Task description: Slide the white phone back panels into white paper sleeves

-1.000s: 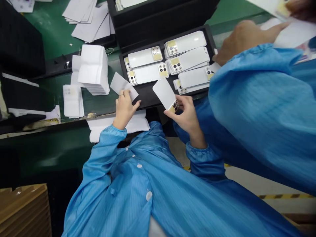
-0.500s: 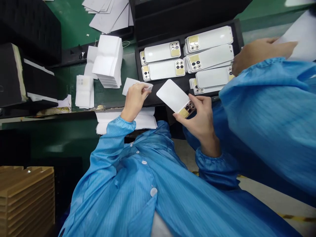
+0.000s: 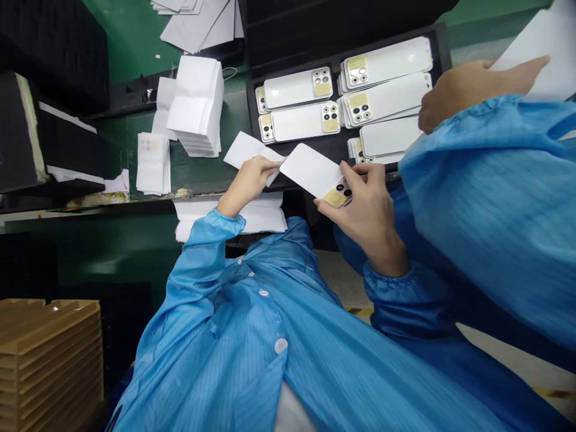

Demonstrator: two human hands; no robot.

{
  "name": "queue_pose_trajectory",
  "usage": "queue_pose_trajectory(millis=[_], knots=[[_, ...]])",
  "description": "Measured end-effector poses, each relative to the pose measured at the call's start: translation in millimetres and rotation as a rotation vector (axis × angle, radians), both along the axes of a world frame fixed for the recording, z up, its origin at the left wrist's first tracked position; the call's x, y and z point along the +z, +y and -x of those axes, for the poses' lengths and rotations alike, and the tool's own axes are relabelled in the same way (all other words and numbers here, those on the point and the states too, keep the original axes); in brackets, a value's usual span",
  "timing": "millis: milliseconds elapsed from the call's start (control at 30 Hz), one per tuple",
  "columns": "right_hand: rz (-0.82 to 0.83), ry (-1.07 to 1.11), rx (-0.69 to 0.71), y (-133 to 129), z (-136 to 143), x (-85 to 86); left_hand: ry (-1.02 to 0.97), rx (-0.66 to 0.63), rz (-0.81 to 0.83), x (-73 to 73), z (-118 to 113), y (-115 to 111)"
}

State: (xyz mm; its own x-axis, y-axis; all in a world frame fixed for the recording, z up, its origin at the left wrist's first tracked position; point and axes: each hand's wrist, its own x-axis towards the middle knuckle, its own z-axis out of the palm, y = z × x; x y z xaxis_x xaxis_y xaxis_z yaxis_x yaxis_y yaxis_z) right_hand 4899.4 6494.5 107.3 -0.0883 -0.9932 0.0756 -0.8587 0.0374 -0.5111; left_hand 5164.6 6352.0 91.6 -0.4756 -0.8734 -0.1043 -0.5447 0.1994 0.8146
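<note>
Between thumb and fingers, my right hand (image 3: 366, 210) grips a white phone back panel (image 3: 312, 171) by its camera end, where dark lenses and a yellow patch show. The panel slants, its plain end up and to the left. My left hand (image 3: 252, 180) pinches a folded white paper sheet (image 3: 245, 150) with the fingertips, close to the panel's left end; whether the two touch I cannot tell. Just beyond, a black tray (image 3: 297, 147) bears several similar white panels (image 3: 306, 123), overlapped in rows.
On the green bench stands a tall stack of folded paper (image 3: 195, 102), with a smaller paper pile (image 3: 153, 165) to its left. Another person's hand (image 3: 472, 90) holds a white sheet (image 3: 540, 57) at the right. Wooden racks (image 3: 54, 360) stand at lower left.
My left hand has moved right with the paper, up to the panel's end, and the paper has opened out more. The panel has shifted slightly left. The other person's hand has moved a little.
</note>
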Motion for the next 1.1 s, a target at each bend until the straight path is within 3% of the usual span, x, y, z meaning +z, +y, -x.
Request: queue_pose_trajectory(millis=[267, 367, 500, 667, 900, 1100], knots=[[-0.003, -0.016, 0.013, 11, 7, 6.3, 0.085, 0.164, -0.124, -5.5, 9, 7], [0.002, -0.053, 0.103, 17, 12, 12.1, 0.086, 0.19, -0.116, -5.0, 13, 12], [-0.065, -0.089, 0.209, 20, 18, 21.8, 0.07, 0.172, -0.127, -3.9, 13, 15], [-0.082, -0.102, 0.179, 15, 20, 29.4, 0.017, 0.149, -0.05, -1.7, 13, 19], [0.051, -0.092, 0.144, 19, 18, 34.5, -0.014, 0.118, 0.047, 2.2, 18, 41], [0.171, -0.08, 0.209, 24, 23, 40.0, -0.032, 0.096, 0.104, 0.8, 16, 48]])
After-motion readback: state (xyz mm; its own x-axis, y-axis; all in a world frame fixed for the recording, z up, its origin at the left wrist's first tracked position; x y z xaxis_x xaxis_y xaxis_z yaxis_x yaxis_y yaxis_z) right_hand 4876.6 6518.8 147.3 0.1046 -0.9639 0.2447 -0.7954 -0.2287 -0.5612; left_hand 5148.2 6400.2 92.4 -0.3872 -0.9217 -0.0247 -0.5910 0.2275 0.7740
